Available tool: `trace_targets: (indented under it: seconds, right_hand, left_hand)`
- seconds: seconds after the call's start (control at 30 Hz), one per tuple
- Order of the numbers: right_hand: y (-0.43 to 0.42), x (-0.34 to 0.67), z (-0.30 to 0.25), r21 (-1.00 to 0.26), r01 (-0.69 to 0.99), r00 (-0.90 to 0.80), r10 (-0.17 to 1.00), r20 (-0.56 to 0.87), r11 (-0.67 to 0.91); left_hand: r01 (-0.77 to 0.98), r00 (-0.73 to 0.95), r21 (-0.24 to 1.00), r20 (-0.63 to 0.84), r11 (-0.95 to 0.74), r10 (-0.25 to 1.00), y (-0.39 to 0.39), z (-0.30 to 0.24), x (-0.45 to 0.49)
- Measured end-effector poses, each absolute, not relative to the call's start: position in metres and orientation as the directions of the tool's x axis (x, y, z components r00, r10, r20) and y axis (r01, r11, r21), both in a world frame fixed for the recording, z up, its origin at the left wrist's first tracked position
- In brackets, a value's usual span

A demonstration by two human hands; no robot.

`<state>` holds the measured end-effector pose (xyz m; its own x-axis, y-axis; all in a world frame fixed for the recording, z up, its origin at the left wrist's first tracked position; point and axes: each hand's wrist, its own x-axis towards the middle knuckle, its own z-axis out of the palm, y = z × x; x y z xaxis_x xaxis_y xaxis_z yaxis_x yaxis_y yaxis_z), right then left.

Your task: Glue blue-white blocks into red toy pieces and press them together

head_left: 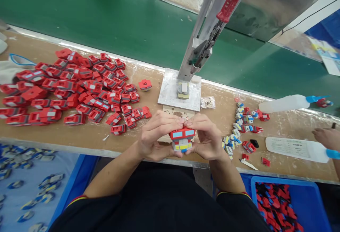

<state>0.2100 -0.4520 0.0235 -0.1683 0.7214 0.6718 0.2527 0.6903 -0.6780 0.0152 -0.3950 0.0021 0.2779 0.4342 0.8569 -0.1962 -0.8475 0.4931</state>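
My left hand (158,136) and my right hand (204,136) are both closed on one toy body piece (182,139), gripping it from its two sides. The piece is red on top with two light-blue windows, grey in the middle, and yellow, grey and blue at the bottom. Fingers of both hands press on its top while the thumbs sit low at its sides. Just beyond my hands is a metal base plate (166,94) of a hand press, with a small block (183,91) under the ram. My palms hide the sides of the piece.
Red toy parts (79,83) are heaped at left; a single red part (145,84) lies nearer the press. The press's red handle (233,0) rises high. At right are small parts (237,122), bottles (287,103), a blue bin (308,196) and another person's hand (325,136).
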Motion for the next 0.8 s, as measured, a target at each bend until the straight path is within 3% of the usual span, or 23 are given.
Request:
trace_targets:
  seconds: [0.33,0.57,0.8]
  right_hand:
    - [-0.448,0.223,0.019,-0.710,0.221,-0.155,0.743,0.651,0.668]
    - [-0.459,0.223,0.033,-0.725,0.438,-0.136,0.836,0.531,0.531]
    - [-0.461,0.227,0.040,-0.694,0.429,-0.269,0.815,0.513,0.579]
  left_hand:
    - [-0.035,0.382,0.499,0.807,-0.866,0.450,-0.405,0.039,0.021]
    - [0.072,0.496,0.456,0.755,-0.887,0.429,-0.411,0.058,0.036]
    - [0.102,0.473,0.385,0.792,-0.917,0.385,-0.408,0.062,0.039]
